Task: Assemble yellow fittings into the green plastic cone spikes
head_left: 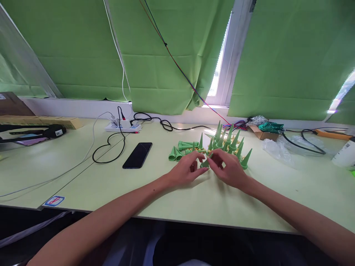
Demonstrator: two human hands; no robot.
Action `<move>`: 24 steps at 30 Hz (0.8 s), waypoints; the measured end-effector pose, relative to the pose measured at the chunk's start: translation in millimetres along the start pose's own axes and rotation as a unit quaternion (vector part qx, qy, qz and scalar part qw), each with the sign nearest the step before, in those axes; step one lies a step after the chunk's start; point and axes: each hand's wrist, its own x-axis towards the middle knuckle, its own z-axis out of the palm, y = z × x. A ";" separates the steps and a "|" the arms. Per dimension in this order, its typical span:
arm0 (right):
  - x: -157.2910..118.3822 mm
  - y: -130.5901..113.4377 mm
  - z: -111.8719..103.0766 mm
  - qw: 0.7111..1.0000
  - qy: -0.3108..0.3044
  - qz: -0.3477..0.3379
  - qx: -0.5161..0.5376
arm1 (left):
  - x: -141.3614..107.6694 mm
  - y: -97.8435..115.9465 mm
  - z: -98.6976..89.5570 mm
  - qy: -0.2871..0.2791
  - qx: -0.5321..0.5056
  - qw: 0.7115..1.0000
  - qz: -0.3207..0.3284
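Between my two hands is a small green cone [204,163], tilted, close above the pale green table [177,199]. My left hand [187,168] has its thumb and fingers curved around the cone's wide end, apparently touching it. The fingertips of my right hand [229,168] are pinched at the cone's narrow tip. Right behind my hands stand several green cones [229,135], points up, with small gold-coloured pieces among them. Behind my left hand, more green cones [188,145] lie on their sides or stand on the table.
Left of my hands lies a black phone [137,155]. A power strip [123,126] with black and white cables sits behind it. At the right are an open cardboard box [263,133], clear plastic bags [279,151] and a white bottle [345,153].
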 end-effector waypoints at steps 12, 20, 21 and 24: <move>115.0 -8.7 -57.3 0.972 -0.029 0.014 -0.231 | -1.5 -8.2 4.9 0.037 0.092 0.986 0.135; 149.8 11.1 -45.2 0.935 -0.156 0.077 -0.309 | -2.9 -8.6 4.2 0.003 0.125 0.986 0.109; 149.5 13.1 -43.7 0.932 -0.162 0.080 -0.313 | -3.1 -7.9 4.2 -0.001 0.127 0.986 0.105; 148.3 19.1 -41.4 0.925 -0.175 0.075 -0.328 | -3.5 -5.8 4.4 -0.009 0.128 0.987 0.098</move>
